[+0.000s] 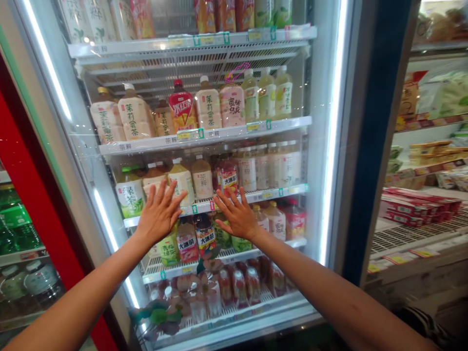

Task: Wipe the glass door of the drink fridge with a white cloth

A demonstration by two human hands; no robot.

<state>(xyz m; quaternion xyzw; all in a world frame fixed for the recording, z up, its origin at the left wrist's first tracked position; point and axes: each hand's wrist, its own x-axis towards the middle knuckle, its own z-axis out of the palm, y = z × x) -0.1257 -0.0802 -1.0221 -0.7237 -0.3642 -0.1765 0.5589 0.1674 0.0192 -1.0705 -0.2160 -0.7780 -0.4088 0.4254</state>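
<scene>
Both my arms stretch forward to a lit drinks fridge, whose upright light strip (334, 126) runs down the right side. My left hand (159, 212) is flat with its fingers spread, in front of a green-capped tea bottle (130, 195) and pale bottles. Similarly spread, my right hand (237, 214) covers part of the shelf edge below a red-labelled bottle (228, 176). Neither hand holds anything. Faint reflections suggest a glass door before the shelves; whether my palms touch it I cannot tell. My hands hide some bottles behind them.
Several shelves of bottled drinks fill the fridge, including a red iced tea bottle (182, 109) and a pink-labelled bottle (233, 105). A red frame (40, 185) and green bottles (18, 219) stand at left. Red boxes (417, 204) lie on an open shelf at right.
</scene>
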